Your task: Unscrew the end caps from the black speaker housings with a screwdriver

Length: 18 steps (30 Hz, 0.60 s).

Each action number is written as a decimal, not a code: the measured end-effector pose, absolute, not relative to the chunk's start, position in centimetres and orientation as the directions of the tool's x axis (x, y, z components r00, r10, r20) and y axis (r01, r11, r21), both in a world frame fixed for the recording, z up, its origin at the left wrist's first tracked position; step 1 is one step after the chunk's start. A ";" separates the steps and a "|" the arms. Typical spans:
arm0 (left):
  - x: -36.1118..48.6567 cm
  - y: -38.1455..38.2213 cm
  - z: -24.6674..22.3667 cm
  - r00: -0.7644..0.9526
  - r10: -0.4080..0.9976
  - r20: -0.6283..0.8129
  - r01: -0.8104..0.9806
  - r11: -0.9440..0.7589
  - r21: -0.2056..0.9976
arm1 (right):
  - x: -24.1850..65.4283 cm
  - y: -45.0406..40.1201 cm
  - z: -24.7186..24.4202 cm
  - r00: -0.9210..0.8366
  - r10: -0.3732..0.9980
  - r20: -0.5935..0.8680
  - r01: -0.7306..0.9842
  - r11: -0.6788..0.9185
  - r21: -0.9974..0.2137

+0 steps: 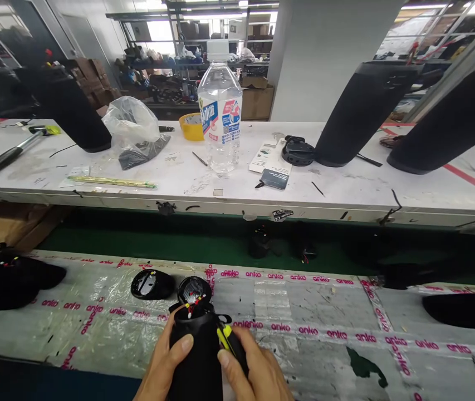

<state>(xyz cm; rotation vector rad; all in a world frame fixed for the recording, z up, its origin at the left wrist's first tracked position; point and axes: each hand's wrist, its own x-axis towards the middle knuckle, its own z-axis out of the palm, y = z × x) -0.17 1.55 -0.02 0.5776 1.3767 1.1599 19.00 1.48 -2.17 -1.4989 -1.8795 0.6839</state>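
While a black, fabric-looking cylinder (197,359) stands almost upright at the bottom centre, over the near edge of a bench covered in plastic and printed tape (316,362), the left hand (162,359) wraps its side, thumb on the upper front. The right hand (258,365) is closed around a black-and-yellow tool (233,345) (perhaps a utility knife; no blade can be made out) close against the cylinder's right side. Red and yellow-tipped wires (194,305) spill from the open top. The body is probably stiff beneath a thin, grippy cover, moderately heavy and not very slippery; the wires look like the fragile part. The sound place to hold it seems to be around the wall below the rim, fingers clear of the wiring and the tool.
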 end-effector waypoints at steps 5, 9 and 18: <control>0.1 1.4 -0.7 -0.210 0.877 -0.432 -0.280 0.370 0.886 | 21.2 3.3 -0.6 -0.449 0.880 0.158 0.631 0.437 -0.641; 0.7 1.5 -0.7 -0.135 0.917 -0.376 -0.256 0.335 0.907 | 22.9 4.4 0.3 -0.575 0.815 0.073 0.711 0.541 -0.449; 1.1 2.2 -0.1 0.007 0.949 -0.315 -0.052 0.315 0.948 | 24.7 6.0 2.7 -0.753 0.645 0.131 0.649 0.761 -0.016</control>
